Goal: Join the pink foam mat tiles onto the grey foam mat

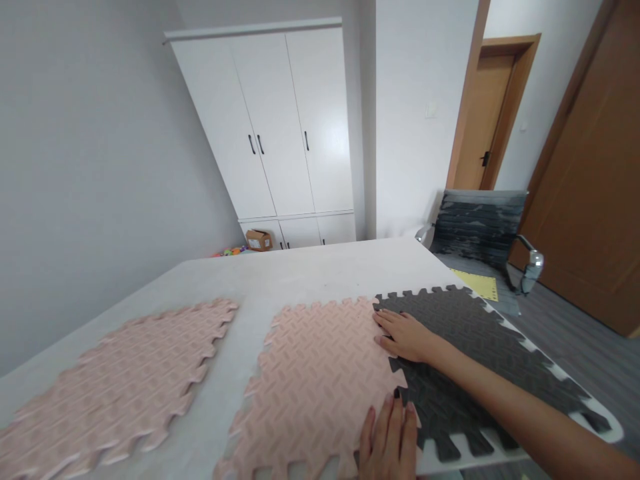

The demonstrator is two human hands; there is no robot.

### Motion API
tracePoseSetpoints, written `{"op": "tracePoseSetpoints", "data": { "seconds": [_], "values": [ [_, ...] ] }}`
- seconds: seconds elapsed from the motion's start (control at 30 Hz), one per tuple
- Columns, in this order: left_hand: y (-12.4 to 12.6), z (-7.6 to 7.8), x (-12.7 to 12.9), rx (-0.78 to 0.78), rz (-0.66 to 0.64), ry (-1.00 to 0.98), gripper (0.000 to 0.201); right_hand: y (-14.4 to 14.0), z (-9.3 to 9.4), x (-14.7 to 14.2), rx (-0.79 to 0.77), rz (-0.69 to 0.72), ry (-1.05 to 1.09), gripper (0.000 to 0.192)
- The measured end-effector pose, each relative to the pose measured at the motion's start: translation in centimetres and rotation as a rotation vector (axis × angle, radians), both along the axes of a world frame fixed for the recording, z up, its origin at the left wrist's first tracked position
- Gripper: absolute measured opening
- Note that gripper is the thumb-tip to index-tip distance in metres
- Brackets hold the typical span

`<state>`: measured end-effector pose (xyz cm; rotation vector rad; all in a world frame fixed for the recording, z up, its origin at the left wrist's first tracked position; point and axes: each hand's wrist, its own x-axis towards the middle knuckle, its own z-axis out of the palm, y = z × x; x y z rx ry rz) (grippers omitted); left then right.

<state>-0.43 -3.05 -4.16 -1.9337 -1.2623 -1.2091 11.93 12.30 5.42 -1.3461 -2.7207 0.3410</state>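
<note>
Flat hands on joined foam mats

Right hand (406,335) fingers, slightly spread, press the seam where pink mat (313,387) meets grey mat (480,347); left hand (390,440) lies flat, fingers together, at 6 o'clock. Another pink mat (120,380) lies at 9 o'clock on the table (300,273).

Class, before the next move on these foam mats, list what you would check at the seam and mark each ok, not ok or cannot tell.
1. Right hand flat on the seam's far part: ok.
2. Left hand flat on the seam's near part: ok.
3. Pink mat and dark grey mat teeth meshed between the hands: cannot tell.
4. Both mats fully on the table: not ok, the grey one's corner overhangs.
5. Second pink mat apart, unjoined: ok.
</note>
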Motion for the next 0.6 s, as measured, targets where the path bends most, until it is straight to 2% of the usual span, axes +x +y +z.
{"op": "tracePoseSetpoints", "data": {
  "seconds": [0.13,0.2,0.27,0.3,0.43,0.6],
  "values": [
    [0.1,-0.2,0.4,-0.007,-0.006,-0.033,0.033,1.0,1.1,0.0,0.017,0.062,0.017,0.053],
    [0.2,-0.3,0.8,0.020,-0.027,-0.099,0.042,1.8,1.1,0.1,0.059,0.056,0.015,0.048],
    [0.4,-0.4,1.1,0.069,-0.036,-0.171,0.048,2.9,0.4,0.1,0.113,0.005,0.009,0.048],
    [0.5,-0.3,1.2,0.084,-0.028,-0.186,0.045,3.4,-0.2,0.2,0.121,-0.026,0.009,0.050],
    [0.5,0.0,1.0,0.070,0.030,-0.089,0.034,5.4,-2.7,0.6,0.020,-0.106,0.069,0.052],
    [0.1,0.6,0.3,0.012,0.059,0.019,0.030,6.4,-3.2,0.9,0.019,-0.109,0.168,0.047]
  ]
}}
